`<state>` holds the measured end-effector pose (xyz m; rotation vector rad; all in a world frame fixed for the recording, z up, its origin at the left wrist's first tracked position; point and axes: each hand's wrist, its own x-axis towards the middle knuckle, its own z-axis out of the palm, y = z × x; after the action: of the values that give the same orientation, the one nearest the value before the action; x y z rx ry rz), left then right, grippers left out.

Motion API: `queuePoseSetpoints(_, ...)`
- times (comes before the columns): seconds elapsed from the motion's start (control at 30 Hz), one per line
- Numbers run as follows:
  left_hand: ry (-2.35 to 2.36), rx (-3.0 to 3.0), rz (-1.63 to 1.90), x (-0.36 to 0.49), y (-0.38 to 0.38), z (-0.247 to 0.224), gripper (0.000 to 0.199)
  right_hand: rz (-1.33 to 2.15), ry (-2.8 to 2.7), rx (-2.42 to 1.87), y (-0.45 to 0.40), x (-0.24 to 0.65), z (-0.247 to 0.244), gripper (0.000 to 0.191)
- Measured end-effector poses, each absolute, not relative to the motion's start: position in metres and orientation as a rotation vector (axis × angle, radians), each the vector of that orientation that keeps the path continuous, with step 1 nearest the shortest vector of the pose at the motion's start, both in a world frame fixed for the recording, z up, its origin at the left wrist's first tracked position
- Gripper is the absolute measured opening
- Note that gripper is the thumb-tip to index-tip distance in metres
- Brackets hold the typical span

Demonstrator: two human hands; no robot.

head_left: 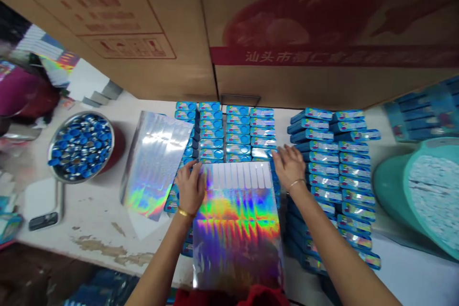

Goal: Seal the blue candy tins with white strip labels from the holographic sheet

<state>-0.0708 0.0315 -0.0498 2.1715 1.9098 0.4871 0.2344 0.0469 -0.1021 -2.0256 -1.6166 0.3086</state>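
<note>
Lying over blue boxes, one rainbow sheet meets the left hand at its upper-left edge, fingers partly curled, pinch indeterminable; the right hand, fingers loosely spread, lies beyond its upper-right corner. Four box columns stand left, two right, an open strip between; one bowl borders bare surface.

White counter with flaking paint, on it our rows of blue boxes, iridescent sheets, bowl of blue caps, phone, turquoise bucket, large cardboard cartons.
</note>
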Motion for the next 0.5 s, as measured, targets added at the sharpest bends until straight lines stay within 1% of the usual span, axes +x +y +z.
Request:
queuePoseSetpoints(0.1,1.872,2.215,0.349,-0.083,0.041,-0.054,0.035,0.233,-1.745,-1.92,0.042,0.206,-0.08,0.044)
queuePoseSetpoints(0.2,1.748,2.295,0.245,-0.093,0.05,-0.056,0.028,0.356,-1.946,-1.666,0.038,0.157,-0.059,0.033)
queuePoseSetpoints(0.27,1.686,2.318,0.234,-0.096,0.056,-0.054,0.023,0.424,-2.044,-1.575,0.038,0.123,-0.053,0.031)
queuePoseSetpoints(0.37,1.61,2.259,0.253,-0.098,0.062,-0.045,0.022,0.494,-2.121,-1.58,0.042,0.092,-0.053,0.029)
queuePoseSetpoints(0.5,1.506,2.257,0.259,-0.101,0.065,-0.029,0.022,0.653,-2.15,-1.609,0.05,0.085,-0.055,0.028)
